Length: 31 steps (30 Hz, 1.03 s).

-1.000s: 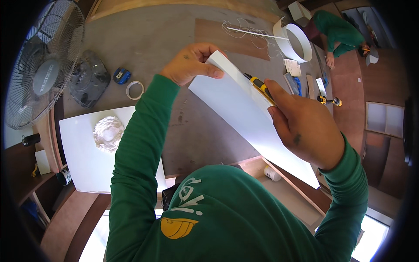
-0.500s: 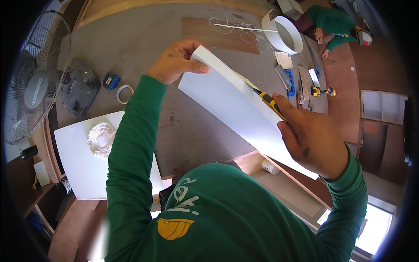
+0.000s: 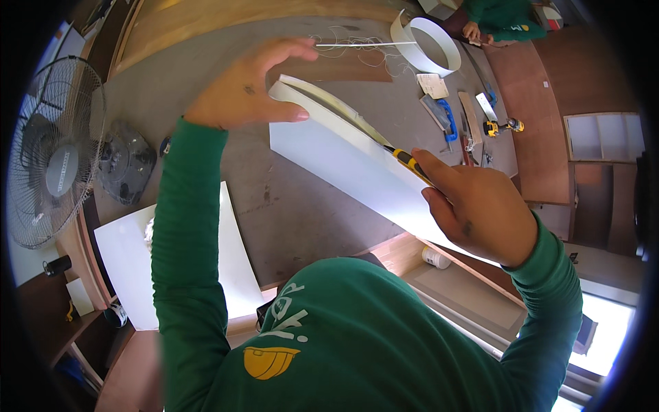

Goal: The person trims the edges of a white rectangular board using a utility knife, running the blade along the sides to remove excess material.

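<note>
A long white panel (image 3: 343, 165) lies slantwise in front of me, from the upper left to the lower right. Along its far edge a thin pale strip (image 3: 333, 103) bows away, leaving a gap. At the panel's far-left end, my left hand (image 3: 250, 86) is open. Its thumb lies over the panel's corner and its fingers are spread beyond the end, holding nothing. My right hand (image 3: 480, 209) grips a yellow and black utility knife (image 3: 410, 163). The knife's tip is at the strip, on the panel's edge; whether the blade is inside the gap cannot be made out.
A fan (image 3: 58, 161) stands at the left, near a white sheet (image 3: 171, 264). Farther back are a white ring-shaped band (image 3: 449, 55), tangled string (image 3: 374, 55), a blue-handled tool (image 3: 449, 123) and a yellow drill (image 3: 504, 128). Another person's sleeve (image 3: 501, 17) shows at the upper right.
My left hand has let go of the panel's end and opened, moving left. The strip bows out farther from the edge. The knife has shifted slightly left, and the whole view has turned a little.
</note>
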Tool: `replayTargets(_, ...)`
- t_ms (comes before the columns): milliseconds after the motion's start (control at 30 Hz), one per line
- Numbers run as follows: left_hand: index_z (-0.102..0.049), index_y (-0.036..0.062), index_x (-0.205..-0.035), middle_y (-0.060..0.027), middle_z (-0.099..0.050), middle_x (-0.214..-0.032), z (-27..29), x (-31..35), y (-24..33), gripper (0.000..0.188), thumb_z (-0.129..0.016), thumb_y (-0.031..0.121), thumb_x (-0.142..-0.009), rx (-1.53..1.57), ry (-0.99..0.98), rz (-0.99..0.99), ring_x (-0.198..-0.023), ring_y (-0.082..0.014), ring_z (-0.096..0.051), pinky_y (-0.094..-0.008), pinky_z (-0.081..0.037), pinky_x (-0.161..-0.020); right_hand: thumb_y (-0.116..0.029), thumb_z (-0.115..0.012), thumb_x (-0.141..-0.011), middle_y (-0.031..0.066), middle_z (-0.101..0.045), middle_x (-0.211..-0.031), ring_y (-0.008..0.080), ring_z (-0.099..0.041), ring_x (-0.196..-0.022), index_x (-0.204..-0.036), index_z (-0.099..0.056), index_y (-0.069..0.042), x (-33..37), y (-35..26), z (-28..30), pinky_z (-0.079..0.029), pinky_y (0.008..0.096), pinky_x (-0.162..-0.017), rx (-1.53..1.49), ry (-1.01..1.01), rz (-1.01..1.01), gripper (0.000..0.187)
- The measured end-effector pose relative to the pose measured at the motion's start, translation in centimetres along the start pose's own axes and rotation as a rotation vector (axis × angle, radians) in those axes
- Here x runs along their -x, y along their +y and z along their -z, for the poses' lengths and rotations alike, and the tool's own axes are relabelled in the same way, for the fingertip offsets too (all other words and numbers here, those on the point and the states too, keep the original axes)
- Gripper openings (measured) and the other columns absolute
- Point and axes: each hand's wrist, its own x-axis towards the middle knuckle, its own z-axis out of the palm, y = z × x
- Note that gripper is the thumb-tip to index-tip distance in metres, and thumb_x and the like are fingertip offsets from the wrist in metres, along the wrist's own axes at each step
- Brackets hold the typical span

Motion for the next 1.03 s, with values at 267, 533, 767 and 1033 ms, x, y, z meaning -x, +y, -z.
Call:
replayTargets(267,-0.066,0.013,-0.128,-0.0058,-0.066,-0.132,-6.9,-0.9,5.0,0.062,-0.086,0.016,-0.07,-0.216,-0.08,-0.269,-0.124,-0.0319,-0.058,-0.0447,-0.043,-0.11,-0.011,-0.062,-0.096,0.0208,-0.069,-0.079,0.0414,-0.066,-0.068,-0.141,-0.055,-0.001,0.3,-0.1,0.3,-0.052,0.0497,-0.063,-0.027,-0.039,-0.08,0.047)
replayTargets(533,-0.068,0.015,-0.122,-0.0024,-0.068,-0.116,-8.8,-0.3,3.9,0.055,-0.087,0.017,-0.07,-0.384,0.01,-0.393,-0.107,-0.0264,-0.061,-0.0422,-0.047,-0.097,-0.015,-0.06,-0.098,0.0188,-0.068,-0.075,0.0395,-0.066,-0.068,-0.137,-0.053,-0.001,0.7,0.7,-0.1,-0.052,0.0503,-0.063,0.004,0.024,-0.038,0.042)
replayTargets(767,-0.068,0.0163,-0.124,-0.002,-0.068,-0.12,-9.0,-0.7,3.1,0.054,-0.087,0.02,-0.073,-0.412,-0.011,-0.381,-0.11,-0.026,-0.061,-0.0424,-0.046,-0.1,-0.018,-0.059,-0.099,0.0149,-0.066,-0.074,0.0361,-0.067,-0.065,-0.139,-0.052,-0.003,1.0,0.3,-0.9,-0.052,0.0484,-0.058,0.066,0.055,-0.054,0.044)
replayTargets(1033,-0.059,0.0203,-0.135,-0.0083,-0.052,-0.149,-9.2,-0.9,4.0,0.063,-0.085,0.029,-0.078,-0.438,0.042,-0.335,-0.139,-0.0279,-0.049,-0.0528,-0.032,-0.12,-0.026,-0.064,-0.1,0.0189,-0.062,-0.089,0.0356,-0.066,-0.068,-0.156,-0.041,-0.009,3.3,-0.6,-5.5,-0.054,0.045,-0.056,-0.02,0.12,-0.168,0.063)
